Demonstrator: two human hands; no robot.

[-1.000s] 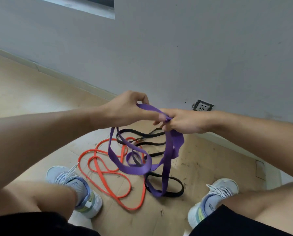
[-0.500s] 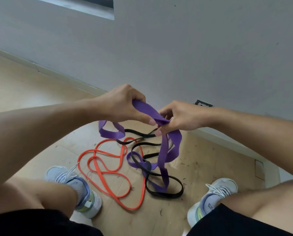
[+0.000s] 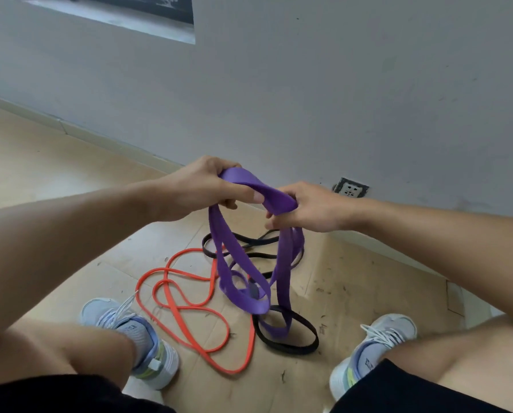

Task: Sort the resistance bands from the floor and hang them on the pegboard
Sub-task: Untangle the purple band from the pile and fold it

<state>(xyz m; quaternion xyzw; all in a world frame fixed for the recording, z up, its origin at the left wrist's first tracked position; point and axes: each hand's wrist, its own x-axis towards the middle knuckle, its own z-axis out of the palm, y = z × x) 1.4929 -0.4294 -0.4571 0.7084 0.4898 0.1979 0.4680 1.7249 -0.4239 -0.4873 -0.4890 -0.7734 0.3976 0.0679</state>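
A wide purple band (image 3: 250, 296) hangs in loops from both my hands above the floor. My left hand (image 3: 203, 189) grips its top fold, and my right hand (image 3: 312, 208) pinches the same fold just to the right. The band's lowest loops still touch the floor and cross a thin black band (image 3: 288, 342). An orange band (image 3: 189, 308) lies coiled on the floor to the left of the black one. No pegboard is in view.
I am crouched, with my shoes (image 3: 130, 329) (image 3: 377, 344) on either side of the bands on a scuffed wooden floor (image 3: 40, 162). A grey wall (image 3: 309, 84) stands close ahead, with a socket (image 3: 350, 190) low on it.
Both hands have gathered more of the purple band and raised it, so its loops hang longer and less of it lies on the floor. The orange and black bands stayed in place.
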